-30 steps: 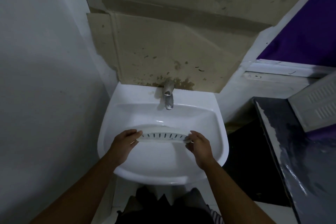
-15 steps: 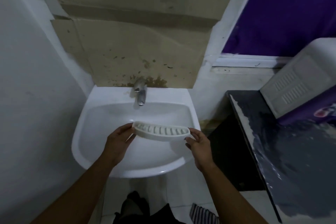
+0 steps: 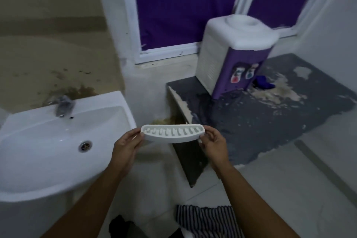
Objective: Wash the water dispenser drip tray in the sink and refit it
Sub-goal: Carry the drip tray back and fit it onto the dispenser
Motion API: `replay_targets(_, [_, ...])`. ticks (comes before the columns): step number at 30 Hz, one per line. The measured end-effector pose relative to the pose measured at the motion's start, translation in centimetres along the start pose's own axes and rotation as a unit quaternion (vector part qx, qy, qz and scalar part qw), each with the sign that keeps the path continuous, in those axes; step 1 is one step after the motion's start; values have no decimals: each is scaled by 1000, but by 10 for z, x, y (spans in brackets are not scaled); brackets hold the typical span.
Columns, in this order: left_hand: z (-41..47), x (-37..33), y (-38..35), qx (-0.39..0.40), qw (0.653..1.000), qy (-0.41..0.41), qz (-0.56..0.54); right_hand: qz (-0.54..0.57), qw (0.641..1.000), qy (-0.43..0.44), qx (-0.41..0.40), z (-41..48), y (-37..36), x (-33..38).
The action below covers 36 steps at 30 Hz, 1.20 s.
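Frame centre: left hand (image 3: 125,147) and right hand (image 3: 213,146) pinch the ends of the drip tray (image 3: 172,134), clear of the sink (image 3: 38,160) at lower left (washing apparently done); refitting on the water dispenser (image 3: 231,54), upper right, remains.

We see a white, slotted drip tray (image 3: 172,134), a white sink (image 3: 48,141), a white water dispenser (image 3: 218,54) fronted purple with red and blue dots, a dark grey desk (image 3: 260,125) blotched pale, and black-and-white striped cloth (image 3: 208,220).
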<state>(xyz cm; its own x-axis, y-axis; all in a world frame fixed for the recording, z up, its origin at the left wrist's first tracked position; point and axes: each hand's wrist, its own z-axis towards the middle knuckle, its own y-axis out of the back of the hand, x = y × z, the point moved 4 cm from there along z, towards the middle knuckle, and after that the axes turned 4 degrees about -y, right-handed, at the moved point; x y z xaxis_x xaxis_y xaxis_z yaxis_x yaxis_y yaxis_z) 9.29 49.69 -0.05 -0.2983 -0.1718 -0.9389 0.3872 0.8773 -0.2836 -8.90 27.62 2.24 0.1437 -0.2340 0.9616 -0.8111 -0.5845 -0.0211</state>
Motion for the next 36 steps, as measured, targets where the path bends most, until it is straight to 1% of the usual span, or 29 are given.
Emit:
replay_targets(5, [-20, 20, -92, 31, 998, -14, 44, -20, 997, 35, -67, -2, 96, 14])
replay_targets(8, [-23, 30, -136, 53, 997, -23, 60, -8, 995, 26, -94, 6, 139, 15])
replay_targets(12, [-15, 49, -183, 93, 993, -12, 66, -8, 991, 20, -130, 26, 186, 16])
replay_targets(14, [-6, 60, -209, 100, 993, -5, 62, -5, 990, 19, -143, 40, 207, 18])
replay_targets(19, [22, 84, -272, 113, 990, -22, 79, -30, 988, 12, -148, 94, 252, 29])
replay_targets(23, [47, 99, -313, 107, 990, -9, 90, -33, 991, 8, -132, 138, 280, 47])
replay_targets(28, [65, 108, -347, 56, 992, 2, 117, -41, 991, -37, -124, 181, 305, 49])
replay_targets(32, [72, 114, -367, 42, 993, 28, 105, -30, 989, -75, -123, 210, 318, 42])
replay_targets(34, [75, 117, -375, 38, 993, 35, 103, -32, 989, -79, -117, 225, 321, 40])
replay_targets(36, [81, 124, -381, 13, 994, 52, 92, -39, 990, -78, -109, 243, 321, 40])
